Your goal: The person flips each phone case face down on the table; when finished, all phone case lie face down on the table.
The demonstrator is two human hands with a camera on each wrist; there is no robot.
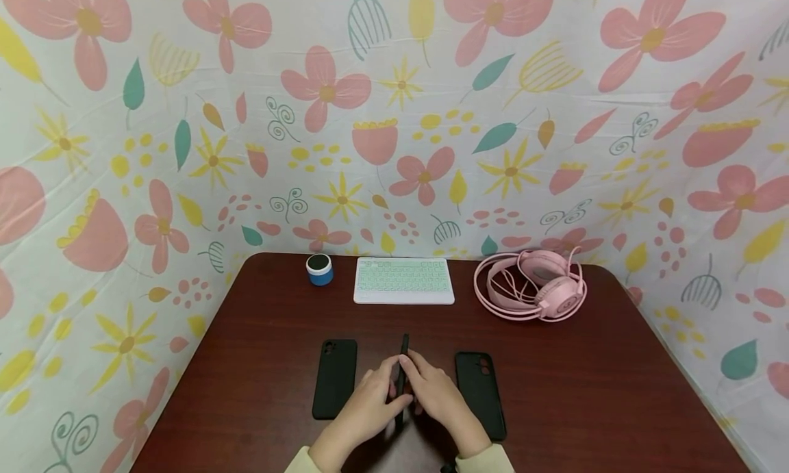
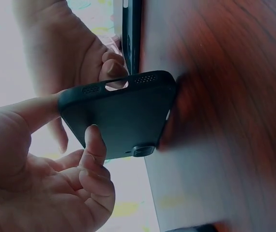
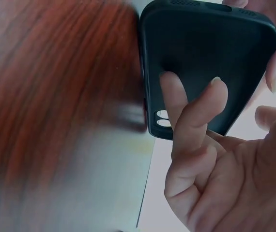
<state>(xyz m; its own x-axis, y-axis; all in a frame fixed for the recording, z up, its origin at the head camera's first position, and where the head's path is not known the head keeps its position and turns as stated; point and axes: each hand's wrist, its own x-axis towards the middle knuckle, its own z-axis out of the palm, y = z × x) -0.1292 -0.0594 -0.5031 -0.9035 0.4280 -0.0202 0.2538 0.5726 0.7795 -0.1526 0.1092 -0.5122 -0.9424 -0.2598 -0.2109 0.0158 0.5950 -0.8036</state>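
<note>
While both hands meet at the near middle of the dark red-brown wooden tabletop [image 1: 259,363], the scene reads as follows.

Held thing: a black soft rubbery phone case [image 1: 403,374], stood on its long edge on the tabletop, its thin side toward the head camera.
Left hand [image 1: 370,408]: its grip is on the case; the thumb lies along one end and a finger presses the flat back, as the left wrist view shows [image 2: 118,121].
Right hand [image 1: 439,394]: its grip is on the same case from the other side, two fingers [image 3: 191,116] curled against the inner face.
Left of the held case: a second flat black phone case [image 1: 335,378], lying on the tabletop, just apart.
Right of the held case: a third black phone case [image 1: 480,393], lying flat, its camera cut-out at the far end.
Beyond the held case: a mint-green keyboard with a white frame [image 1: 403,280]; to its left a small blue round speaker with a black top [image 1: 319,268]; to its right pink over-ear headphones with a coiled cable [image 1: 533,293].
</note>
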